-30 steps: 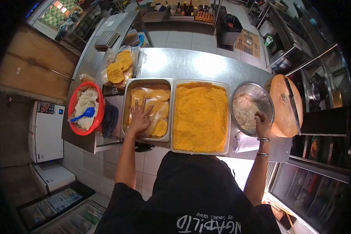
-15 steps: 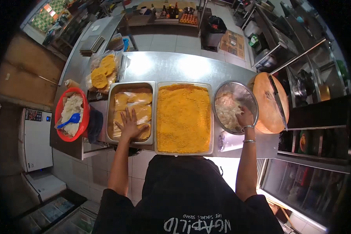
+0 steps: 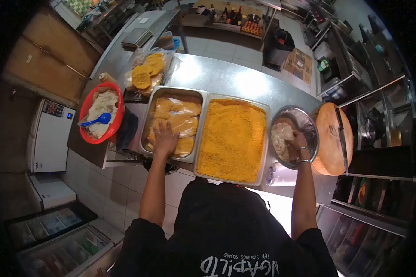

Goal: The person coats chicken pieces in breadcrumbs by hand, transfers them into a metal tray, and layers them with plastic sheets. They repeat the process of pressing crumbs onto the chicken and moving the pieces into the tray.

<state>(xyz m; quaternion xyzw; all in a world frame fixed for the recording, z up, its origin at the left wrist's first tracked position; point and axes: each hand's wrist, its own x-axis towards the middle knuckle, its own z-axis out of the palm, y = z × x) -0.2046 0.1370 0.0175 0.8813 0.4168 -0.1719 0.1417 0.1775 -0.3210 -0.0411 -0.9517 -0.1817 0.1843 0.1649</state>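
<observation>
My left hand (image 3: 165, 138) lies with fingers spread on flat orange-coated pieces (image 3: 179, 109) under clear plastic, in a steel tray (image 3: 203, 99). To its right, a larger tray (image 3: 266, 108) holds a layer of orange-yellow crumbs (image 3: 233, 138). Inside the round metal bowl (image 3: 307, 117), my right hand (image 3: 300, 141) reaches into pale, wet pieces (image 3: 282, 134). Its fingers are partly hidden there, and I cannot make out what they hold.
A knife (image 3: 342, 138) lies on the round wooden board (image 3: 328, 138) at right. At left stands a red basin (image 3: 120, 108) with white food and a blue scoop (image 3: 99, 119). Bagged coated pieces (image 3: 145, 74) sit behind the steel tray. A plastic packet (image 3: 279, 174) is below the bowl.
The view has shifted and tilted, so the table appears further right. My left hand's fingers are closer to the tray's left side. My right hand has sunk deeper among the pale pieces.
</observation>
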